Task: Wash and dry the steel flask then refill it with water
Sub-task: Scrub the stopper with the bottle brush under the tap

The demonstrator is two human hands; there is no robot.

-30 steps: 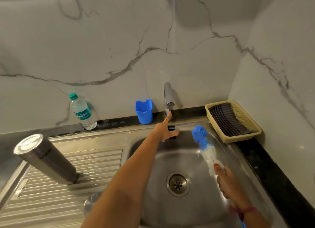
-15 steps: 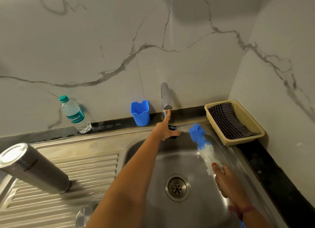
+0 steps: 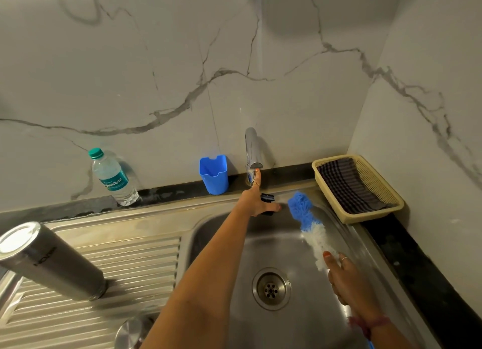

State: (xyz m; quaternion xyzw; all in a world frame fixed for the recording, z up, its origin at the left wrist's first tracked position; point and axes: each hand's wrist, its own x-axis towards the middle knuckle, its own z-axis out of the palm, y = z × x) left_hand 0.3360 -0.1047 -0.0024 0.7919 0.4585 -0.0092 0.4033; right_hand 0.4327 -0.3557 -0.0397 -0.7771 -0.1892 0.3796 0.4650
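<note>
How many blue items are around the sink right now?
2: the blue cup on the back ledge left of the tap, and the brush's blue tip, brush held in the right hand.

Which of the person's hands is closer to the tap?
The left. The left hand reaches up with a fingertip at the tap; the right hand holds the bottle brush lower in the sink.

Steel flask (image 3: 49,260) upside down on ribbed drainboard (image 3: 135,265), left of basin.

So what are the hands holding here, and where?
Right hand grips the bottle brush just below its bristles. Left hand holds nothing; a finger touches the tap.
</note>
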